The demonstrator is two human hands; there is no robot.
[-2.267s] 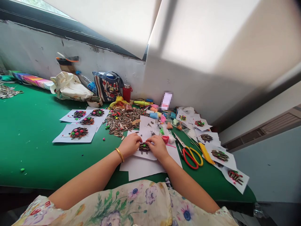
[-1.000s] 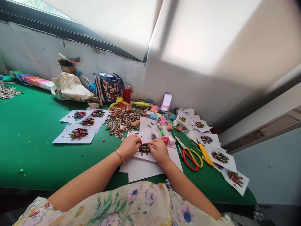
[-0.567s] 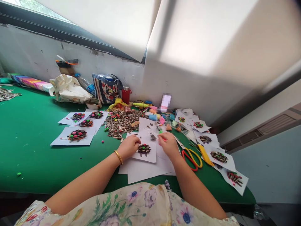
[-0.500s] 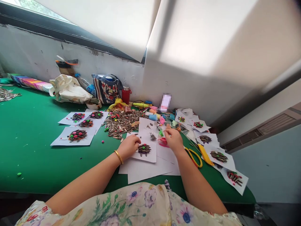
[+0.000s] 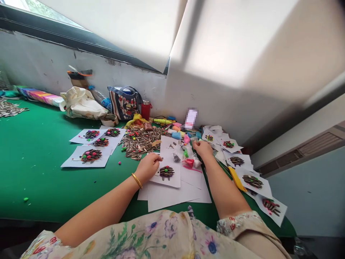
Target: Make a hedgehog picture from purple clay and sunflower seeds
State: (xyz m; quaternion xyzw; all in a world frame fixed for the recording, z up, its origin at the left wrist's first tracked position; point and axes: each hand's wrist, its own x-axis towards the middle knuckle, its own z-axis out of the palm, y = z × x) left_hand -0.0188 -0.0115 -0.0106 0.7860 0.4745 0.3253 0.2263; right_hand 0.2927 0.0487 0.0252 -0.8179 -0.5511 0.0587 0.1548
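My left hand (image 5: 147, 167), a gold bangle at its wrist, rests at the left edge of a white card. Its fingers are curled together, and whatever they hold is hidden. On that card is a hedgehog picture (image 5: 166, 172), its body covered with striped sunflower seeds and dotted with red and green balls. My right hand (image 5: 204, 149) reaches farther back, fingers pinched beside a small clear packet (image 5: 194, 139); what they grip is too small to make out. Near it lie red clay (image 5: 188, 163), green clay (image 5: 185, 153) and grey clay (image 5: 176, 157) in clear wrapping.
A heap of sunflower seeds (image 5: 142, 142) lies behind my left hand. Finished-looking hedgehog cards (image 5: 86, 158) lie left, and others (image 5: 258, 180) line the right edge beside a yellow strip-like object (image 5: 237, 178). Bags (image 5: 124, 104) and a red bottle (image 5: 146, 109) stand along the wall.
My right hand has moved back and to the right, uncovering the red clay and white clay. My right forearm now covers the yellow-handled scissors. The left hand stays on the card.
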